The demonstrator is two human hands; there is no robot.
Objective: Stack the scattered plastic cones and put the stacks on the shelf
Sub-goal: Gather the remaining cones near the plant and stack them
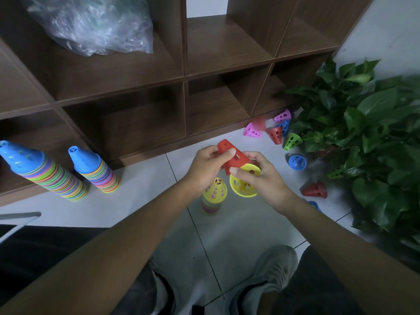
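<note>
Perforated plastic cones were held above a short stack (213,194).
A red cone (234,159) was pinched by the left hand (205,169); a yellow cone (244,184) was gripped by the right hand (264,178).

No legible text, label, brand, number or sign appeared anywhere in the view.
</note>
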